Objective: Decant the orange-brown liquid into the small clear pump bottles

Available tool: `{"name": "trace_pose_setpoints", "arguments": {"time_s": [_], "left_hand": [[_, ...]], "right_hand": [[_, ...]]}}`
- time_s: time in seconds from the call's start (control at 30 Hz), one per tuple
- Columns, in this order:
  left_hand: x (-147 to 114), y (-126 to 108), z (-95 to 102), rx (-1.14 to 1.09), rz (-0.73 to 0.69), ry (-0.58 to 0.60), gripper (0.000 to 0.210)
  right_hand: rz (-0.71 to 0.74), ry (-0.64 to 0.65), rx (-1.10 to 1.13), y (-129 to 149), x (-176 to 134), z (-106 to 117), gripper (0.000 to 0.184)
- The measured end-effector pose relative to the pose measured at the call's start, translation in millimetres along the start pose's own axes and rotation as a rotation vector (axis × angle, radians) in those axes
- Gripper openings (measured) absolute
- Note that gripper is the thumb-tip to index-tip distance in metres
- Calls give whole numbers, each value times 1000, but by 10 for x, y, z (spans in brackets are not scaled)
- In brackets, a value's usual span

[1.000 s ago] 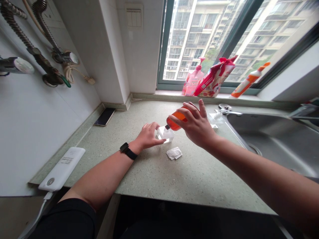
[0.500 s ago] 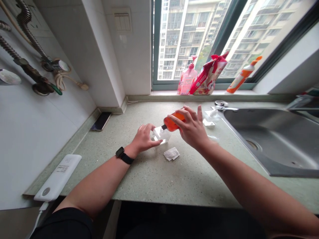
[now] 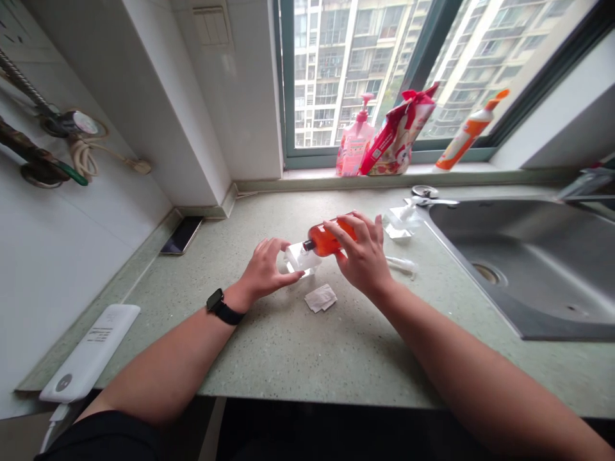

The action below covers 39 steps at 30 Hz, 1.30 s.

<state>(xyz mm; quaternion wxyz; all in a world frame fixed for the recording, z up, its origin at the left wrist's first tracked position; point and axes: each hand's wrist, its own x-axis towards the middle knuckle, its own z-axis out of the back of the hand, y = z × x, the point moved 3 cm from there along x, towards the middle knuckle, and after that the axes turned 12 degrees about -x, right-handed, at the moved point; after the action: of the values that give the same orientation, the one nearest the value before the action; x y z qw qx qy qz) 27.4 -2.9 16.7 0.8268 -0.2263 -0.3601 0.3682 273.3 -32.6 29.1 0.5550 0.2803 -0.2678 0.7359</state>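
My right hand (image 3: 360, 250) is wrapped round a bottle of orange-red liquid (image 3: 323, 239), tipped on its side with its dark neck pointing left. The neck lies over the mouth of a clear, square-sided container (image 3: 302, 258) on the counter. Around that container curve the thumb and fingers of my left hand (image 3: 265, 267), steadying it from the left. I cannot make out whether liquid is flowing. Just in front lies a folded white tissue (image 3: 321, 298). Beside my right wrist is a clear plastic tube-like piece (image 3: 402, 264), partly hidden.
A second clear container with a pump top (image 3: 400, 224) stands by the steel sink (image 3: 521, 269). A phone (image 3: 182, 235) and a white power bank (image 3: 90, 352) lie to the left. A pink pump bottle (image 3: 354, 147), red bag (image 3: 400, 137) and orange-white bottle (image 3: 465, 139) line the sill.
The view has shifted, so most things sit further left. The bottle is tilted nearer to level, its neck still at the container. Both hands keep their hold.
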Motion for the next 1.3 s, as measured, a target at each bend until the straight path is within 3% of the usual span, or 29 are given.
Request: {"name": "trace_pose_setpoints", "arguments": {"time_s": [0.23, 0.4, 0.53, 0.73, 1.0, 1.3], "left_hand": [[-8, -19, 16, -9, 13, -7, 52], [-3, 23, 15, -31, 49, 4, 54], [4, 52, 15, -35, 58, 16, 55], [6, 82, 22, -28, 61, 41, 56], [23, 120, 7, -37, 69, 49, 61], [21, 128, -4, -46, 93, 64, 61]], "right_hand": [[-77, -26, 135, -87, -25, 4, 85], [-173, -15, 264, -338, 47, 7, 77], [-345, -32, 342, -679, 77, -102, 77], [-649, 55, 556, -1053, 44, -265, 75], [-770, 136, 533, -1113, 11, -320, 64], [-761, 230, 396, -1092, -44, -410, 64]]}}
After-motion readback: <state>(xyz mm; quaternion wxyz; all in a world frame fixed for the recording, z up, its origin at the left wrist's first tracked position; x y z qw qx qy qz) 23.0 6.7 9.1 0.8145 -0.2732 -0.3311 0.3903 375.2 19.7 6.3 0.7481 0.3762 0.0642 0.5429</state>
